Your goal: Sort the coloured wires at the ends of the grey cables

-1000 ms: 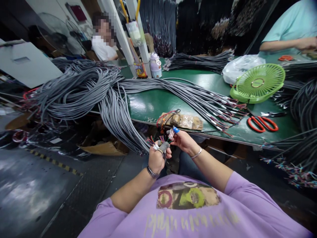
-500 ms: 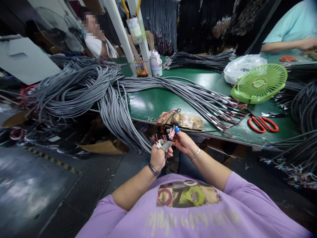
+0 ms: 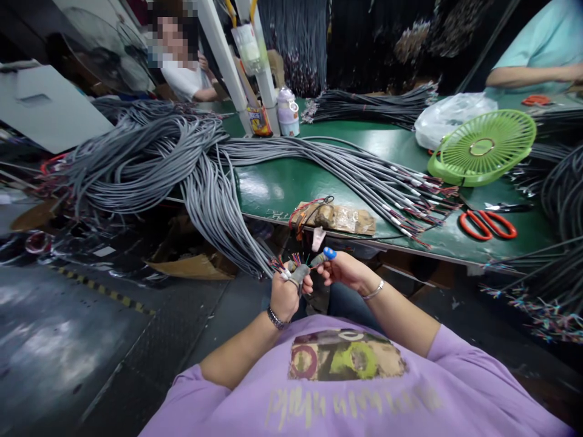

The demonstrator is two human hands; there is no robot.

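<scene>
My left hand (image 3: pixel 286 295) is closed around a bunch of grey cables (image 3: pixel 255 258), and their stripped, coloured wire ends (image 3: pixel 296 260) fan out above its fingers. Grey wrapping covers its thumb. Close on the right, my right hand (image 3: pixel 350 271) pinches at the thin wires with a blue-covered thumb and a grey-wrapped finger; the exact wire between the fingertips is hard to make out. Just above them, a small pinkish-white piece (image 3: pixel 319 238) stands at the table edge, apart from my fingers. Behind it lies a taped board (image 3: pixel 348 219) with red and black leads.
Grey cables with coloured ends (image 3: pixel 364 179) spread over the green table (image 3: pixel 259 185); a large coil (image 3: pixel 150 164) lies left. Orange-handled scissors (image 3: pixel 487 224), a green fan (image 3: pixel 483 149), a plastic bag (image 3: pixel 450 118) and a bottle (image 3: pixel 288 113) are there. Two people sit across.
My right hand has moved down and slightly right, away from the pinkish-white piece, to the wire ends. The left hand keeps its grip on the cables. A person at the back left has shifted.
</scene>
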